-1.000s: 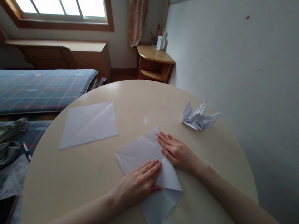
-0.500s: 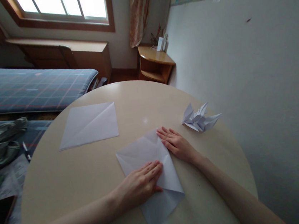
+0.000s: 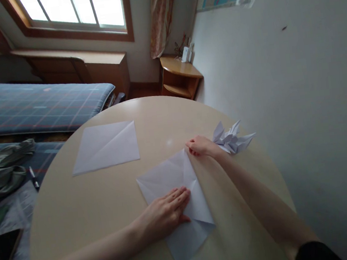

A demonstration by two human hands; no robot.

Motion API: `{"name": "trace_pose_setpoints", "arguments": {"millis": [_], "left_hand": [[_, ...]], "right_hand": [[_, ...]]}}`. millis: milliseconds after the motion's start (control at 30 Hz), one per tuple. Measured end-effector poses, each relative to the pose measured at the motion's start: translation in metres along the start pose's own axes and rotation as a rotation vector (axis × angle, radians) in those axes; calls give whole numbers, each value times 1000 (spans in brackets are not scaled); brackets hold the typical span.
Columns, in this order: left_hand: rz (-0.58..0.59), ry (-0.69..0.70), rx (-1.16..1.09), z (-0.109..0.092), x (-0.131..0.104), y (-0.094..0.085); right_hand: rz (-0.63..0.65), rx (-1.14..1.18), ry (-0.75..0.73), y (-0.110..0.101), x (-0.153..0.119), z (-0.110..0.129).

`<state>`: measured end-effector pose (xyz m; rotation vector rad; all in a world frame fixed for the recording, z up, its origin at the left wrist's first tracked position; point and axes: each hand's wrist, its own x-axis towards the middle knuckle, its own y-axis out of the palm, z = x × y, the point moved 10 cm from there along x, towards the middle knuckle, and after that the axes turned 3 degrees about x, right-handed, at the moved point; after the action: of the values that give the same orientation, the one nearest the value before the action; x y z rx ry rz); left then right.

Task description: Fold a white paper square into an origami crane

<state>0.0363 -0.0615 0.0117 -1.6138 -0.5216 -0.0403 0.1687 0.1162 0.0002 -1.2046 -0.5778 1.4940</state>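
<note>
A partly folded sheet of white paper (image 3: 168, 170) lies on the round table near me, with crease lines across it. My left hand (image 3: 167, 212) rests flat on its middle, fingers stretched out and pressing it down. At the paper's far right corner is my right hand (image 3: 198, 146), its fingers curled in; whether they pinch anything there I cannot make out. Just beyond the right wrist sit folded white paper cranes (image 3: 232, 138), bunched together so that their number is unclear.
Another creased white sheet (image 3: 106, 146) lies at the far left of the cream round table (image 3: 107, 204). To the left are a plaid mattress (image 3: 39, 105), crumpled grey-green cloth (image 3: 2, 168), a pen (image 3: 34, 178) and a dark phone-like device (image 3: 3, 258). A white wall (image 3: 282, 92) borders the right.
My right hand has gone from lying flat along the paper's right edge to curled fingers at its far corner. My left hand stays on the paper. The view has shifted slightly.
</note>
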Motion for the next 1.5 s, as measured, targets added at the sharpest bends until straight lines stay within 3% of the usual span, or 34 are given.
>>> {"name": "trace_pose_setpoints", "arguments": {"millis": [167, 400, 800, 1133, 1333, 1500], "left_hand": [[11, -5, -2, 1, 0, 3], [27, -17, -33, 3, 1, 7], [48, -27, -74, 6, 2, 12], [39, -49, -82, 7, 2, 11], [51, -32, -74, 6, 2, 11], [42, -38, -85, 5, 2, 10]], "right_hand": [[351, 24, 111, 21, 11, 10], [505, -55, 224, 35, 15, 12], [417, -180, 196, 31, 34, 17], [256, -195, 127, 22, 29, 30], [257, -30, 126, 15, 32, 18], [253, 231, 38, 12, 14, 5]]}}
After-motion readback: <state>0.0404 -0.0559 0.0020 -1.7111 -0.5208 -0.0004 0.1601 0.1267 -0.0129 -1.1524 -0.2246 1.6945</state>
